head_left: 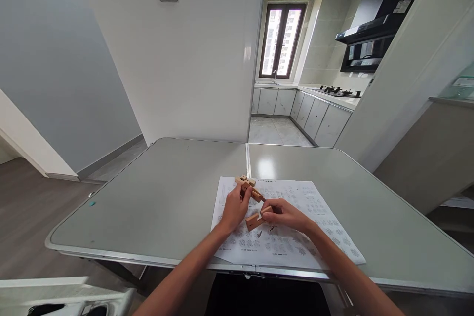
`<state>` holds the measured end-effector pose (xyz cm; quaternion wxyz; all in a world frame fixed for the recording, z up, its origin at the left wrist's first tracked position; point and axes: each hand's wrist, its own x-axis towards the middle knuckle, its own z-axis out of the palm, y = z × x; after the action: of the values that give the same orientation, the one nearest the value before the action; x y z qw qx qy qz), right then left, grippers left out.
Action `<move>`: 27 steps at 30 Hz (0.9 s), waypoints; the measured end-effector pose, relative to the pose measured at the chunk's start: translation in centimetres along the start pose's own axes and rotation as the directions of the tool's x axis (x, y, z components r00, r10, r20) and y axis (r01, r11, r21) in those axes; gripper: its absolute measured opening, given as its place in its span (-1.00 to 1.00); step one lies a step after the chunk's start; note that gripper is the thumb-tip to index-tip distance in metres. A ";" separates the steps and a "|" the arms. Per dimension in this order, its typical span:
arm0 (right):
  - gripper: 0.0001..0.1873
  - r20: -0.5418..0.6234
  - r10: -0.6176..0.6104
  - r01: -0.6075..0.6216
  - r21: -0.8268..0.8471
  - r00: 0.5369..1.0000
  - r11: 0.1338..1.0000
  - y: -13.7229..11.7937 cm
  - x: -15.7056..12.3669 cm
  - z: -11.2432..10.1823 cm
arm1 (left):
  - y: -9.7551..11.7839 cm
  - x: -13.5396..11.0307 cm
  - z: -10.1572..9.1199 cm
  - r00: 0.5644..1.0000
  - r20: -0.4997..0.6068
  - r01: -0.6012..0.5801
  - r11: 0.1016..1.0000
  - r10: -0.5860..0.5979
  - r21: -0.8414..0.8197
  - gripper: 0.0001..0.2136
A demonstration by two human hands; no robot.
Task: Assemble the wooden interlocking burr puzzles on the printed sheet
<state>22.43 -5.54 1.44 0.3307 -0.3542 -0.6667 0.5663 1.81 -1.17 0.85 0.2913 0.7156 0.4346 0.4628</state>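
Note:
My left hand is closed on a cluster of wooden puzzle pieces, pale and reddish bars crossed together, held just above the printed sheet. My right hand pinches a separate reddish wooden block, low over the paper and just right of and below the left hand. The two hands are close, with the pieces a few centimetres apart. The large white sheet shows many small diagrams and lies flat on the grey table.
The grey folding table has a seam down its middle and a metal rim. A white wall stands behind it, and a kitchen doorway opens at the back right. A white chair part shows at the lower left.

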 end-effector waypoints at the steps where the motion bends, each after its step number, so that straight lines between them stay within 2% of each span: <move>1: -0.58 -0.010 -0.005 0.005 0.054 1.000 0.999 0.1 -0.1 -0.2 | 0.0 -0.1 0.0 1.000 0.002 -0.014 1.000 0.014 0.016 -0.66; 7: -0.48 -0.175 -0.011 0.066 0.315 0.985 0.947 1.3 -0.3 -1.6 | 0.1 -0.5 -0.1 0.987 0.044 -0.163 0.966 0.157 0.199 -0.73; 11: -0.48 -0.252 0.041 0.046 0.328 0.967 0.943 1.7 -0.2 -1.6 | 0.2 -0.7 -0.2 0.957 0.141 -0.283 0.927 0.255 0.245 -0.77; 15: -0.50 -0.306 0.056 0.051 0.332 0.950 0.942 1.5 0.0 -1.4 | 0.3 -0.7 -0.2 0.921 0.156 -0.387 0.880 0.356 0.276 -0.80; 20: -0.53 -0.344 0.023 0.114 0.373 0.939 0.921 1.2 0.3 -1.3 | 0.6 -0.8 -0.4 0.899 0.170 -0.432 0.883 0.404 0.184 -0.87; 27: -0.57 -0.346 0.014 0.136 0.405 0.938 0.904 1.5 0.7 -1.3 | 1.6 -0.9 -0.9 0.864 0.337 -0.421 0.903 0.373 0.080 -0.86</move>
<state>23.28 -4.18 0.19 0.5277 -0.3454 -0.4716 0.6162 1.38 -2.70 2.16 0.2000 0.8741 0.2592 0.3589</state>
